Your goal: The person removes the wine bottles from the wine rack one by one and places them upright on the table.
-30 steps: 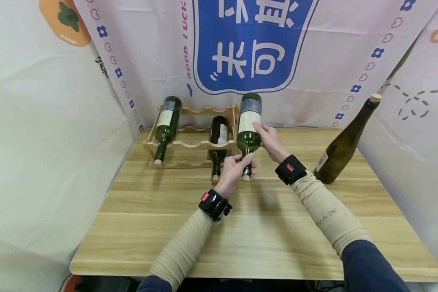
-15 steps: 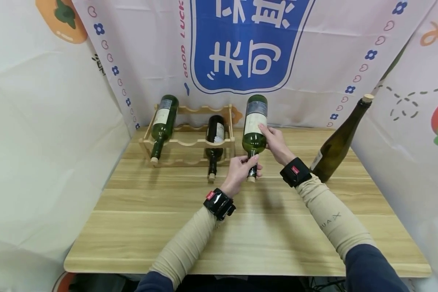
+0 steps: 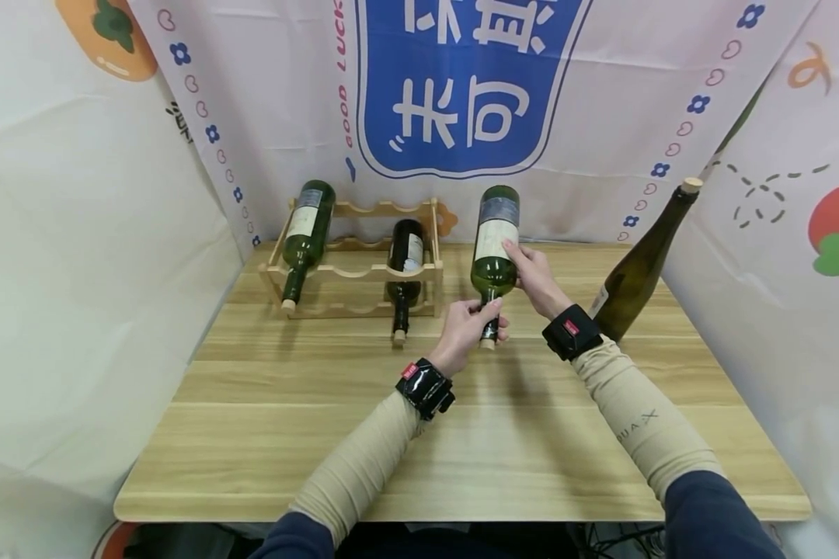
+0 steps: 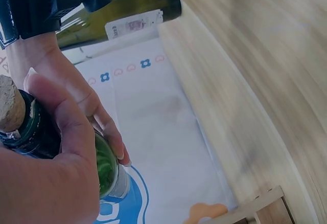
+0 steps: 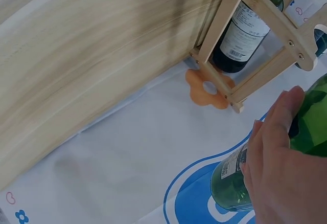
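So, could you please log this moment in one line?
held bottle: beside wooden rack; left hand: grips neck; right hand: holds body; in rack: green bottle, dark bottle

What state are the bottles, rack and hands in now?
Held bottle: corked, out of the rack
Left hand: gripping its neck
Right hand: holding its body
Rack: standing, holding two bottles
Upper bottle: corked, lying in top row
Lower bottle: corked, lying in bottom row
Tall bottle: corked, standing on table

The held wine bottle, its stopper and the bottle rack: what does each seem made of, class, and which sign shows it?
Held wine bottle: apparently glossy green glass, see-through with highlights. Stopper: probably natural cork, matte, tan and speckled. Bottle rack: likely smooth wood, judging by pale, screwed-together bars.
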Demonstrator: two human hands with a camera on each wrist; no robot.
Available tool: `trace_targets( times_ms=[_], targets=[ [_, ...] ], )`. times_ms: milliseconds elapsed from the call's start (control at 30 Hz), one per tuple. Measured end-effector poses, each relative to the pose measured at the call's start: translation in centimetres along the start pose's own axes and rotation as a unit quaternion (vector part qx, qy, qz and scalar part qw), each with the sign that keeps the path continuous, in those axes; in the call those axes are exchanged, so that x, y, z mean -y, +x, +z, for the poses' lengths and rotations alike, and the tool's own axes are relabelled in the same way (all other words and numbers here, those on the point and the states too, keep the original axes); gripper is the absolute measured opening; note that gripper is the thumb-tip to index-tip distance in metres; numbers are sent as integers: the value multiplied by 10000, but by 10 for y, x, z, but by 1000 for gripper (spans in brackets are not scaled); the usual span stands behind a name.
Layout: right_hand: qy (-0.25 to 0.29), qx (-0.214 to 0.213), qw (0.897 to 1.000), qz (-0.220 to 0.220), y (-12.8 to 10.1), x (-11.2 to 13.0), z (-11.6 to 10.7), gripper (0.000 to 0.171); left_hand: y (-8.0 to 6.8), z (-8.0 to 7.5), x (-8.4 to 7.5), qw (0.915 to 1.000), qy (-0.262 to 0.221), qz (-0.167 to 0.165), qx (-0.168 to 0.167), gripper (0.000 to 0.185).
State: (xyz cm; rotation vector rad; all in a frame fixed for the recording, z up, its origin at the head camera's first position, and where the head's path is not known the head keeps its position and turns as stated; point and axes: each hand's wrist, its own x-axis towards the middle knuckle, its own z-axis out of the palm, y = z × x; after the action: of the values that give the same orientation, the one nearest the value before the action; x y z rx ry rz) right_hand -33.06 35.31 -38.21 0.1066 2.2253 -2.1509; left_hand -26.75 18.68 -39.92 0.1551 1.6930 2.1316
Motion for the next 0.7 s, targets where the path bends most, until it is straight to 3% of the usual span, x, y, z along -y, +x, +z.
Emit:
trace_targets(
  times_ms=[267, 533, 700],
  targets=[
    [-225, -178, 9996, 11, -3, -8, -12, 65, 4, 8, 7, 9998, -149, -8, 109, 35],
    [-533, -185, 9984, -26, -6, -10, -22, 47, 8, 12, 10, 9997, -210, 18, 143, 35],
    [-1365, -161, 9898, -372, -14, -12, -28, 57, 11, 18, 12, 9996, -239, -26, 122, 34]
  ],
)
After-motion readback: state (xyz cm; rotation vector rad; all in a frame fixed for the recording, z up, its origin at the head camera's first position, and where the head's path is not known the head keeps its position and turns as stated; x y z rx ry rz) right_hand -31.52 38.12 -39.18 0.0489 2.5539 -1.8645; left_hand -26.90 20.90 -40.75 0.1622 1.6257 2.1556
